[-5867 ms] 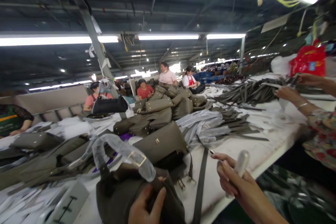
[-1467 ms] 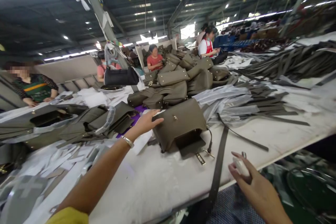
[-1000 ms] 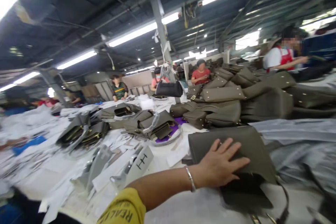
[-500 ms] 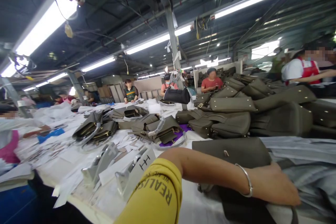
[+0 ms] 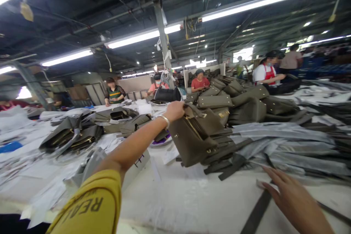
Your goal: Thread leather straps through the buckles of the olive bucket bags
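Observation:
My left hand (image 5: pixel 175 111), a silver bangle on its wrist, is closed on the top of a dark olive handbag (image 5: pixel 189 142). The bag tilts, its top partly open with a gold-coloured zip showing, above the white table. At the lower right, my right hand (image 5: pixel 296 197) reaches in with thumb and fingers apart. It is over a dark flat strap (image 5: pixel 257 212) on the table; I cannot tell whether the fingertips touch it. A heap of dark straps in clear plastic wrap (image 5: pixel 296 135) lies just beyond that hand.
A large pile of olive bags (image 5: pixel 246 106) stands behind the held one. More bags (image 5: pixel 74 131) lie to the left, near a tape dispenser (image 5: pixel 90 164). A black bag (image 5: pixel 166 95) sits at the back. Several people work around the table, one in a red apron (image 5: pixel 270 75).
My left hand has moved from the lower right to the middle, lifting the handbag. My right hand has come into view. The camera has turned to the right.

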Demonstrator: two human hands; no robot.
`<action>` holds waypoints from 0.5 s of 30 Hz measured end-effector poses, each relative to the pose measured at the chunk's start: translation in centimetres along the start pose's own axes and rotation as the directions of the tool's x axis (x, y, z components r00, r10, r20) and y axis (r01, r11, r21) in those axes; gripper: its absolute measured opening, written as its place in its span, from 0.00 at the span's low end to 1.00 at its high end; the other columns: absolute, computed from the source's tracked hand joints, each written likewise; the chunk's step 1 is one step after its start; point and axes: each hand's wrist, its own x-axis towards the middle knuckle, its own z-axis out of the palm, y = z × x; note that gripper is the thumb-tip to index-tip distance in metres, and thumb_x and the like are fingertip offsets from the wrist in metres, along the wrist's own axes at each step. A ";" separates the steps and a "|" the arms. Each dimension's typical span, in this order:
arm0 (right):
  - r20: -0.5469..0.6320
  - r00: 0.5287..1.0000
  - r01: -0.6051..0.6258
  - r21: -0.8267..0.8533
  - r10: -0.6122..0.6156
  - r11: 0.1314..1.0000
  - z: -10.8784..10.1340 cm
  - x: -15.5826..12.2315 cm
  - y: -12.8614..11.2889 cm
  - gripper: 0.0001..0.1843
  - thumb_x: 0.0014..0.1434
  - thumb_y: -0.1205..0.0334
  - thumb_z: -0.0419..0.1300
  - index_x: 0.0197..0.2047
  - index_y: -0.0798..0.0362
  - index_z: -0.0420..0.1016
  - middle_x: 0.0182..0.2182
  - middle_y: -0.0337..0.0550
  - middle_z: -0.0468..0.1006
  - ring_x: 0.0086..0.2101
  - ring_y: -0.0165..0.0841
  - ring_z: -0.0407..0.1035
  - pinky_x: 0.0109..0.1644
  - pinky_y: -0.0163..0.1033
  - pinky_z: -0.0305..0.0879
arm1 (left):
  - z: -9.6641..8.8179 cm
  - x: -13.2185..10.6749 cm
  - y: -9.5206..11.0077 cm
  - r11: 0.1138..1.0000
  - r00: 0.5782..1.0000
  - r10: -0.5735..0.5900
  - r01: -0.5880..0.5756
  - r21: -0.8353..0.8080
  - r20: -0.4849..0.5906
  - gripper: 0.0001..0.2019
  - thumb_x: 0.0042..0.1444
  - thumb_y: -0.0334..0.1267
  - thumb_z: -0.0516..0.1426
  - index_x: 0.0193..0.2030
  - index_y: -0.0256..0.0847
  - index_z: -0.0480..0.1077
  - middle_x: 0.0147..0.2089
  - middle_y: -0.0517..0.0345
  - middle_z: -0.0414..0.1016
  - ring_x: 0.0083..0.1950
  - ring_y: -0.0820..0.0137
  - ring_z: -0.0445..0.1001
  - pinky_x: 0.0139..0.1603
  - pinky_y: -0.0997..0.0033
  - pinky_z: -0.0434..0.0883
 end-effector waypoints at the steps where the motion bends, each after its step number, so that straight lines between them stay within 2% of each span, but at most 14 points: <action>1: 0.092 0.994 -0.071 0.078 0.064 0.994 0.5 -0.2 -1.5 0.26 0.60 0.45 0.54 0.52 0.54 0.76 0.48 0.58 0.79 0.48 0.53 0.73 0.54 0.59 0.68 | -0.4 -0.4 -1.7 0.997 0.998 -0.068 0.068 -0.043 -0.001 0.11 0.61 0.31 0.53 0.46 0.31 0.74 0.49 0.38 0.77 0.55 0.53 0.73 0.56 0.58 0.67; 3: 0.254 0.951 -0.248 0.286 0.176 0.926 1.9 -0.3 -5.3 0.31 0.60 0.42 0.53 0.61 0.50 0.68 0.53 0.53 0.77 0.51 0.47 0.73 0.56 0.53 0.68 | -0.6 -1.8 -4.4 0.972 0.981 -0.194 0.195 -0.133 0.022 0.11 0.61 0.33 0.53 0.45 0.31 0.74 0.49 0.41 0.77 0.55 0.55 0.72 0.56 0.58 0.67; 4: 0.335 0.927 -0.305 0.403 0.171 0.863 2.7 -0.2 -7.3 0.35 0.61 0.41 0.52 0.66 0.50 0.60 0.54 0.54 0.76 0.52 0.45 0.72 0.56 0.52 0.69 | -0.4 -2.8 -5.3 0.951 0.967 -0.249 0.254 -0.178 0.046 0.11 0.62 0.34 0.54 0.46 0.32 0.74 0.48 0.43 0.77 0.53 0.57 0.73 0.55 0.59 0.68; 7: 0.362 0.911 -0.391 0.611 0.196 0.689 4.5 0.2 -13.0 0.51 0.57 0.38 0.56 0.73 0.52 0.39 0.63 0.58 0.65 0.60 0.46 0.64 0.60 0.53 0.65 | 0.8 -7.6 -6.2 0.867 0.919 -0.375 0.395 -0.304 0.124 0.13 0.64 0.39 0.54 0.49 0.33 0.71 0.44 0.50 0.78 0.42 0.66 0.76 0.45 0.62 0.73; 9: 0.328 0.900 -0.436 0.667 0.287 0.604 4.8 0.5 -15.3 0.57 0.54 0.36 0.59 0.74 0.51 0.32 0.66 0.60 0.59 0.62 0.49 0.60 0.61 0.53 0.63 | 2.2 -11.5 -5.7 0.810 0.892 -0.422 0.450 -0.375 0.159 0.13 0.64 0.36 0.52 0.49 0.32 0.72 0.40 0.50 0.79 0.36 0.68 0.76 0.37 0.68 0.73; 11: 0.300 0.882 -0.462 0.695 0.363 0.550 4.9 0.5 -16.0 0.56 0.54 0.37 0.61 0.73 0.47 0.32 0.66 0.56 0.59 0.60 0.50 0.63 0.61 0.52 0.64 | 4.0 -15.2 -4.9 0.765 0.878 -0.447 0.473 -0.437 0.169 0.13 0.62 0.33 0.51 0.49 0.32 0.72 0.38 0.51 0.80 0.34 0.69 0.76 0.33 0.72 0.71; 12: 0.287 0.884 -0.457 0.697 0.369 0.553 5.1 0.3 -15.8 0.54 0.55 0.38 0.60 0.73 0.45 0.33 0.66 0.53 0.59 0.60 0.49 0.64 0.61 0.51 0.64 | 4.9 -16.8 -4.5 0.748 0.876 -0.452 0.474 -0.465 0.166 0.13 0.62 0.33 0.51 0.48 0.32 0.73 0.38 0.52 0.80 0.34 0.69 0.76 0.32 0.73 0.71; 15: 0.215 0.889 -0.447 0.599 0.405 0.664 6.0 -1.2 -13.2 0.51 0.56 0.36 0.58 0.73 0.48 0.40 0.65 0.53 0.61 0.60 0.55 0.62 0.61 0.56 0.63 | 7.0 -21.1 -3.5 0.718 0.886 -0.446 0.440 -0.539 0.128 0.13 0.61 0.34 0.51 0.47 0.37 0.74 0.43 0.53 0.81 0.41 0.67 0.77 0.41 0.71 0.72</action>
